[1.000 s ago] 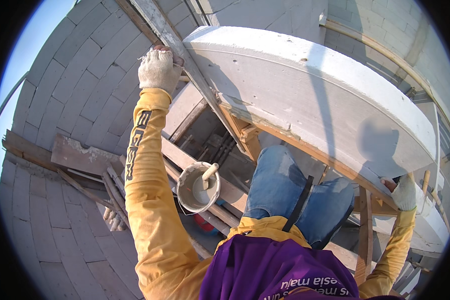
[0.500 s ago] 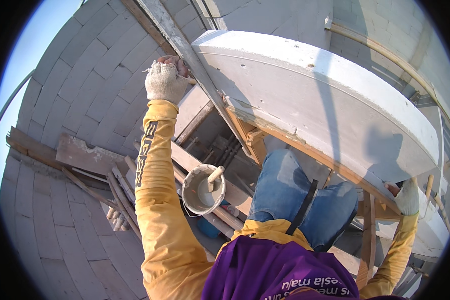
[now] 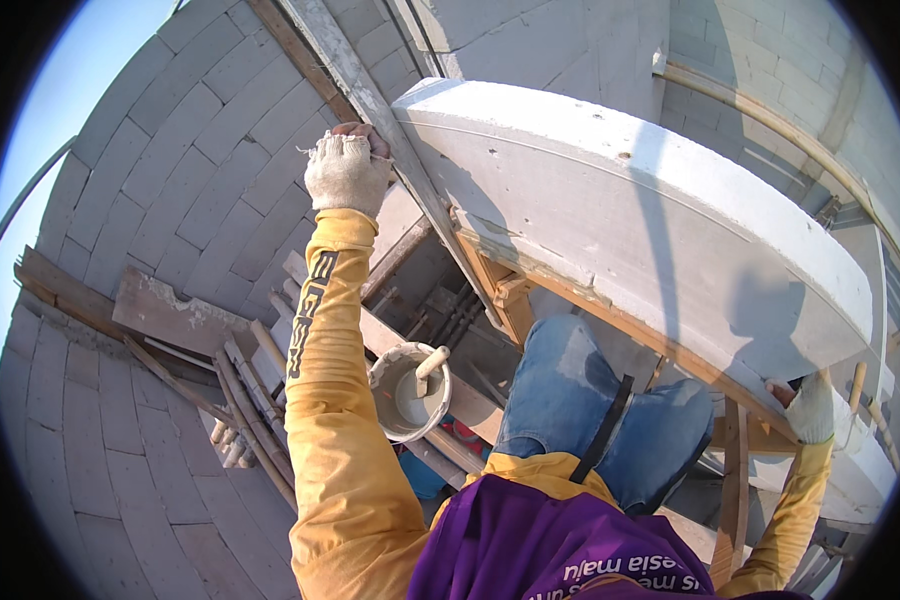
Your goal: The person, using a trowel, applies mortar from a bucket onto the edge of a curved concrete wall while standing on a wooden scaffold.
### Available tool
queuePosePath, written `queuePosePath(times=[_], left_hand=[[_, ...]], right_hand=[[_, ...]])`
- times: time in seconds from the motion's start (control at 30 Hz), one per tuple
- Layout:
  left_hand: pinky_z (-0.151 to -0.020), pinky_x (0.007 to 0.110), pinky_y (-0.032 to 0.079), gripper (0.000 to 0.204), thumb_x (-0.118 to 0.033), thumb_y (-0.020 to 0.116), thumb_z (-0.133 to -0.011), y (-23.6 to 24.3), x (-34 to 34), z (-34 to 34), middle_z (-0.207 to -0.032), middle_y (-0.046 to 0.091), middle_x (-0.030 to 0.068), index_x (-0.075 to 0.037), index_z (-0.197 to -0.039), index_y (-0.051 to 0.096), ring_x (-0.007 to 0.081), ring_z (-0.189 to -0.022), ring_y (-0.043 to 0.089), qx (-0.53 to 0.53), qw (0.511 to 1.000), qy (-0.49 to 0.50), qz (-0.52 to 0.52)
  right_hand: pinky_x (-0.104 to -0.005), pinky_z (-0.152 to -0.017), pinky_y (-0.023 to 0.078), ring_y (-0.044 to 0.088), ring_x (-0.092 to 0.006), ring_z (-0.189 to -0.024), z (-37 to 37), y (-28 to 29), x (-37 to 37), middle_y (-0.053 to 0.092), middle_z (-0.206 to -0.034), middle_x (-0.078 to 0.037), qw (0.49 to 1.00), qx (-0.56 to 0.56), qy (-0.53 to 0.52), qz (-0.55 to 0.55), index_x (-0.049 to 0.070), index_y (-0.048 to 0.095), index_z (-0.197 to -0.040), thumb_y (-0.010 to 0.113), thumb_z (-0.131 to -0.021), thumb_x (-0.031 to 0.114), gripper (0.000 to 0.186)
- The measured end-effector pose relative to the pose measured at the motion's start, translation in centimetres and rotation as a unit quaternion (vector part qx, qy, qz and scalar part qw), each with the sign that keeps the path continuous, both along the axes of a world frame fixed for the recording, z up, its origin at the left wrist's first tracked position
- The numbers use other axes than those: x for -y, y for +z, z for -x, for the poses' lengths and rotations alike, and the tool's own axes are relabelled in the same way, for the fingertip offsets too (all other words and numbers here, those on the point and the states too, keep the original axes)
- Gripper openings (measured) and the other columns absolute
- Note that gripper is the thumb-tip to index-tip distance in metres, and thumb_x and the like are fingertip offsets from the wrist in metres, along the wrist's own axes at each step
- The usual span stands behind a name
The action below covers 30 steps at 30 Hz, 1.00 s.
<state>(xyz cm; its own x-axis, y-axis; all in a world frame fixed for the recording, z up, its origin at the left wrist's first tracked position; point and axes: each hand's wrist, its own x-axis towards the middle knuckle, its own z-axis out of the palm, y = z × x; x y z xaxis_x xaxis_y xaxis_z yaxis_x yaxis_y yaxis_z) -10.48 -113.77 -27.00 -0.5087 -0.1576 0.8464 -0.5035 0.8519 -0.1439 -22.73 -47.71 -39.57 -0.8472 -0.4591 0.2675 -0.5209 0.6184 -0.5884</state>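
Note:
My left hand (image 3: 348, 172), in a frayed white knit glove with bare fingertips, is closed against the side of a long straight bar (image 3: 415, 175). What it grips, if anything, is hidden behind the fingers. To the right of the bar, a thick white panel (image 3: 610, 210) stands on edge above a wooden strip (image 3: 610, 312). At the panel's lower right, my gloved right hand (image 3: 810, 408) has its fingers curled by the panel's face. Something dark shows between those fingers, too small to name.
Below my left forearm hangs a bucket (image 3: 378, 385) with a wooden-handled tool (image 3: 432, 362) in it. A grey block wall (image 3: 120, 440) rises at left, with poles and boards (image 3: 245, 400) beside it. A wooden post (image 3: 735, 480) stands near my knees. A pole (image 3: 770, 112) crosses the far right.
The view has shifted slightly. My left forearm has swung a little right and now overlaps the bucket's rim. The wooden stick end beside my left hand is no longer visible. My right hand stays by the panel.

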Motion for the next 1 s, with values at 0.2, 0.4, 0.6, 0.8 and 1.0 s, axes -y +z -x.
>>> queuePosePath(times=[0.2,0.4,0.6,0.8,1.0], left_hand=[[-0.080,0.042,0.054,0.020,-0.022,0.063,-0.078,0.4,-0.2,0.1,-0.097,0.070,0.0099,-0.008,-0.088,0.072,0.0296,-0.091,0.067,0.013,1.000,-0.013,-0.016],[-0.079,0.042,0.055,0.021,-0.022,0.065,-0.078,0.4,0.4,0.2,-0.096,0.069,0.0113,-0.006,-0.088,0.071,0.0301,-0.091,0.067,0.024,0.999,-0.021,-0.019],[-0.079,0.042,0.054,0.021,-0.022,0.068,-0.077,-0.2,1.2,0.5,-0.097,0.068,0.0114,-0.006,-0.090,0.070,0.0306,-0.091,0.066,0.019,0.999,-0.037,-0.035],[-0.083,0.041,0.053,0.028,-0.023,0.069,-0.078,0.6,2.3,0.2,-0.107,0.066,0.0093,-0.007,-0.102,0.068,0.0295,-0.098,0.065,0.114,0.993,-0.007,0.003],[-0.081,0.041,0.054,0.025,-0.019,0.067,-0.080,0.0,3.0,-0.3,-0.102,0.066,0.0102,-0.008,-0.102,0.067,0.0307,-0.094,0.065,0.069,0.997,-0.041,0.012]], right_hand=[[-0.0403,-0.092,0.046,0.061,-0.0340,-0.103,-0.2,0.2,0.1,0.061,-0.113,-0.020,1.000,-0.010,0.001,-0.003,-0.004,0.049,-0.128,0.086,-0.070,0.016,0.071],[-0.0402,-0.094,0.046,0.059,-0.0352,-0.106,0.1,-0.1,-0.3,0.060,-0.116,-0.021,0.999,-0.030,0.009,-0.011,-0.004,0.048,-0.130,0.086,-0.069,0.014,0.074],[-0.0405,-0.094,0.045,0.059,-0.0362,-0.106,0.4,-0.3,-0.5,0.060,-0.115,-0.021,0.999,-0.028,0.007,-0.034,-0.005,0.048,-0.128,0.086,-0.069,0.014,0.073],[-0.0393,-0.094,0.045,0.059,-0.0345,-0.107,0.1,0.4,-0.4,0.062,-0.115,-0.020,0.992,-0.068,0.012,-0.102,-0.003,0.049,-0.127,0.083,-0.073,0.018,0.067],[-0.0393,-0.098,0.043,0.057,-0.0355,-0.111,0.3,-0.4,-1.0,0.060,-0.120,-0.020,0.990,-0.066,0.032,-0.116,-0.003,0.047,-0.131,0.083,-0.073,0.017,0.071]])
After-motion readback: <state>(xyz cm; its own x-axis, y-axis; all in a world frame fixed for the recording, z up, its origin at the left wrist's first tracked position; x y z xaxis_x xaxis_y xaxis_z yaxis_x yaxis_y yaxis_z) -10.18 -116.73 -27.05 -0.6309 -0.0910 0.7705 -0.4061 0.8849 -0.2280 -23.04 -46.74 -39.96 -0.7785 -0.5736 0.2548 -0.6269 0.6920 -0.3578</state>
